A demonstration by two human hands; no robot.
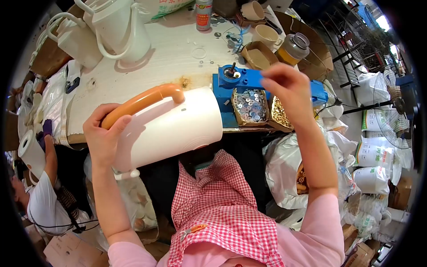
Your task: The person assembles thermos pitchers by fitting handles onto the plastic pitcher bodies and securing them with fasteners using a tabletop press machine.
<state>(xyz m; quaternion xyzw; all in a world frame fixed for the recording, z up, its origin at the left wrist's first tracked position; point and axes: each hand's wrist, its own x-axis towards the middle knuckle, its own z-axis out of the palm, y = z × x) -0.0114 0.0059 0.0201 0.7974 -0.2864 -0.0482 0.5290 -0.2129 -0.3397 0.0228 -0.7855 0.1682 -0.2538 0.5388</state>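
Note:
My left hand (101, 129) is closed around the lower end of the orange handle (142, 103) of a white cylindrical can (178, 122). The can lies tilted on its side across the table's front edge, over my lap. A small white knob (127, 175) sticks out at its lower left end. My right hand (287, 86), slightly blurred, is raised over the blue machine (249, 76) with thumb and fingers pinched together. Anything between them is too small to make out. Below it are a box of grey washers (250, 106) and a box of brass-coloured small parts (280, 113).
White watering cans (122, 33) stand at the back left of the table (171, 58). A spray can (203, 15), a beige mug (267, 36) and a jar (293, 48) are at the back. Bags (289, 155) hang at the right; another person (49, 196) works at the left.

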